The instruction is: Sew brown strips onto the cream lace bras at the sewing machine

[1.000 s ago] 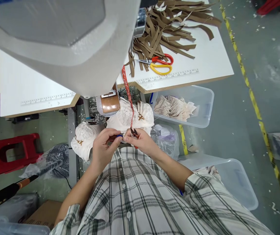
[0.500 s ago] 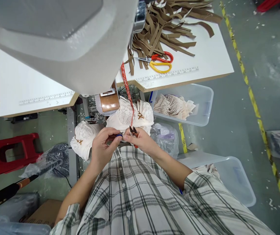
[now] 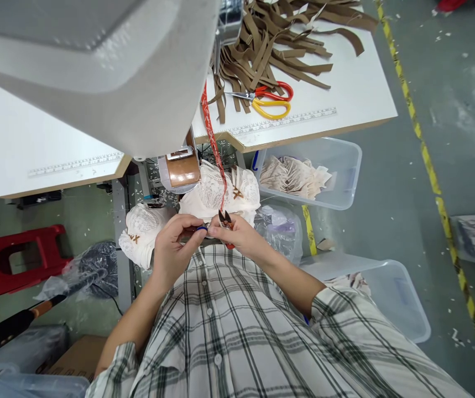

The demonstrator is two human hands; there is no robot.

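My left hand [image 3: 177, 240] pinches a small blue-edged thing [image 3: 202, 228], too small to name, between thumb and fingers. Close beside it, my right hand [image 3: 239, 235] is closed around red-handled thread snips [image 3: 225, 218], their dark blades pointing up and away from me. A red-and-white cord [image 3: 213, 141] runs from the sewing machine [image 3: 137, 83] down to the snips. The right thumb and fingertip meet at the small thing in the left hand. White lace bras [image 3: 208, 196] with brown bows hang just behind the hands.
Brown fabric strips [image 3: 270, 52] and red-and-yellow scissors [image 3: 262, 100] lie on the white table [image 3: 357, 94]. Clear plastic bins [image 3: 347, 174] with fabric pieces stand to the right. A red stool [image 3: 50, 265] and a cardboard box [image 3: 77, 354] are at the left.
The view has shifted slightly, so the machine head sits a little further left and up. My hands keep the same hold, almost still.
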